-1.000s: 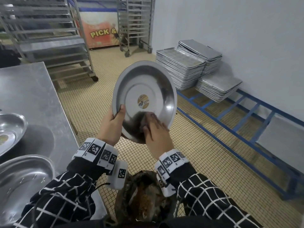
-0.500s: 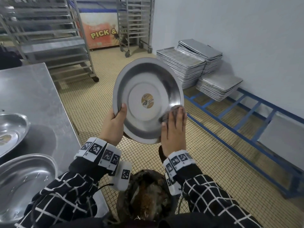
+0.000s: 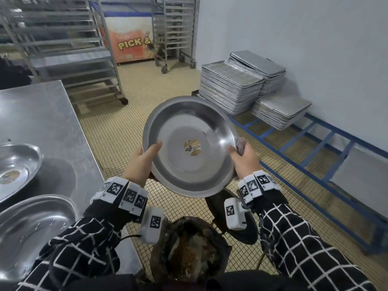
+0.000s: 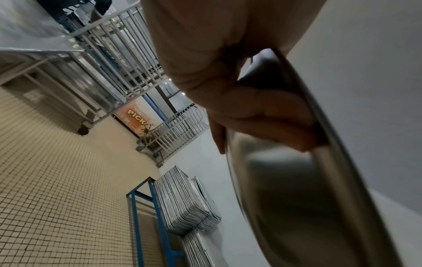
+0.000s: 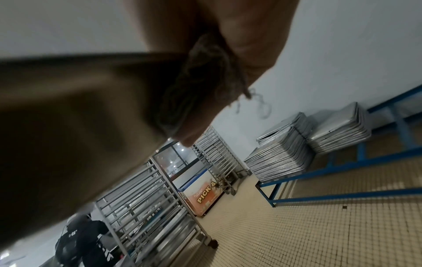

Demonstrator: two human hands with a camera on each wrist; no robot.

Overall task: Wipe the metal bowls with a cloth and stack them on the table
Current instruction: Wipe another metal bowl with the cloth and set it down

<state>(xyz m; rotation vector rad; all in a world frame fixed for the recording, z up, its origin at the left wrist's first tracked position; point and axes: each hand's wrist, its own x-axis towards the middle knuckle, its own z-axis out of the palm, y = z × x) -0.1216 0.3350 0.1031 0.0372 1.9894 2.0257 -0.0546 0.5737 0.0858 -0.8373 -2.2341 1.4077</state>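
Observation:
I hold a wide shallow metal bowl (image 3: 189, 148) tilted up in front of me over the tiled floor, a round sticker at its centre. My left hand (image 3: 144, 156) grips its left rim, thumb inside; in the left wrist view its fingers (image 4: 262, 115) curl under the bowl's underside (image 4: 308, 189). My right hand (image 3: 243, 156) holds a grey cloth (image 3: 241, 144) pinched over the right rim. In the right wrist view the frayed cloth (image 5: 200, 81) is squeezed between my fingers and the bowl (image 5: 68, 108). Two more metal bowls (image 3: 16, 164) (image 3: 31, 227) lie on the steel table (image 3: 52, 127) at left.
Stacks of metal trays (image 3: 231, 87) sit on a low blue frame (image 3: 315, 164) along the right wall. Wheeled tray racks (image 3: 69, 49) and an orange chest freezer (image 3: 130, 43) stand behind. A dark bin with scraps (image 3: 189, 253) is at my feet. A person (image 5: 77, 240) stands by the racks.
My right hand with the cloth slid from the bowl's lower inside up and round to its right rim. The bowl has tilted flatter and come lower; the left hand's grip is unchanged.

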